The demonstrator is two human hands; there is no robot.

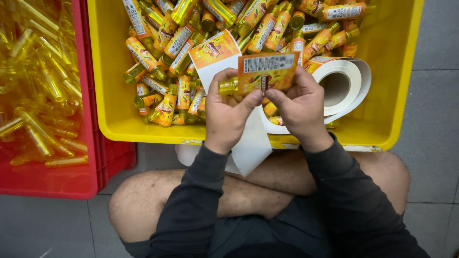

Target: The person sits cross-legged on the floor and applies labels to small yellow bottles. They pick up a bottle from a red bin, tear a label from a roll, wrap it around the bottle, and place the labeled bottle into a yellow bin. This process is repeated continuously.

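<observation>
Above the near rim of the yellow crate (111, 95), at frame centre, both hands work on one small yellow bottle (228, 86). Left hand (227, 112): fingers curled, thumb pressed up against the orange label (267, 71), pinching bottle and label together. Right hand (299, 107): fingers closed on the label's right part, thumb on its lower edge. The bottle lies level, cap pointing to 9 o'clock; the label covers most of its body.

Clearances: the hands sit just inside the crate's near wall, wrists crossing over that rim. A white backing strip (251, 143) hangs from under the hands over the rim toward 6 o'clock, onto the person's crossed legs. Bare crate floor shows along the 9 o'clock wall and at the 3 o'clock corner. Grey floor tiles (430, 143) lie open at 3 o'clock beyond the crate.

Containers:
- Yellow crate: a heap of labelled bottles (167, 43) fills the 12 o'clock and 10 o'clock portions. A label roll (344, 83) with a white core stands on edge at 2 o'clock of the hands, just beside the right hand.
- Red crate (71, 181), at 9 o'clock, touching or nearly touching the yellow crate: holds unlabelled clear-yellow bottles (38, 71), loosely piled.
</observation>
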